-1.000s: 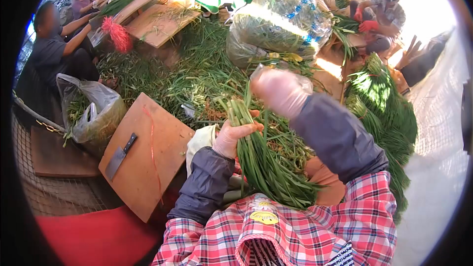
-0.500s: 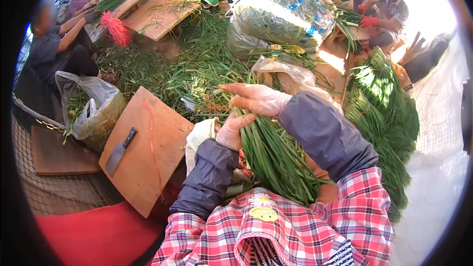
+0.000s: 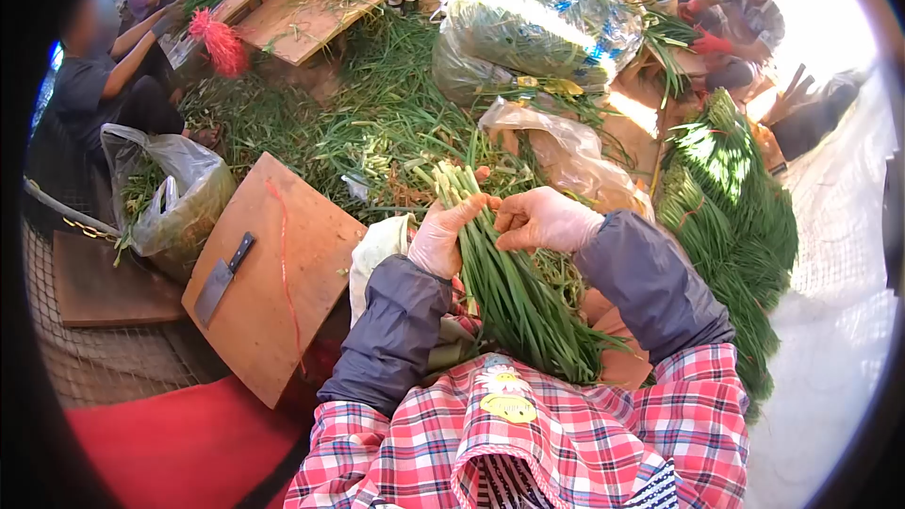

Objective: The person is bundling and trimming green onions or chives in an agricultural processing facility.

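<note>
A bunch of long green leaves that look like garlic chives (image 3: 533, 306) lies over my lap, its pale cut ends pointing away from me. My left hand (image 3: 441, 238), in a thin glove, is wrapped round the bunch near those ends. Against the bunch's right side, my gloved right hand (image 3: 547, 220) has its fingertips pinched together; what is between them is too small to make out. To my left, a knife (image 3: 224, 280) with a black handle rests on a wooden board (image 3: 269, 330), beside a red string (image 3: 286, 269).
Stacked green bunches (image 3: 721, 217) lie at my right. Loose leaves (image 3: 349, 132) cover the ground ahead. An open plastic bag (image 3: 179, 198) stands at left, and a large stuffed plastic bag (image 3: 537, 28) ahead. Co-workers sit at far left and far right.
My right hand has come off the bunch's pale ends and moved right and down, its fingers now pinched. The pale ends are now exposed, while my left hand keeps its hold.
</note>
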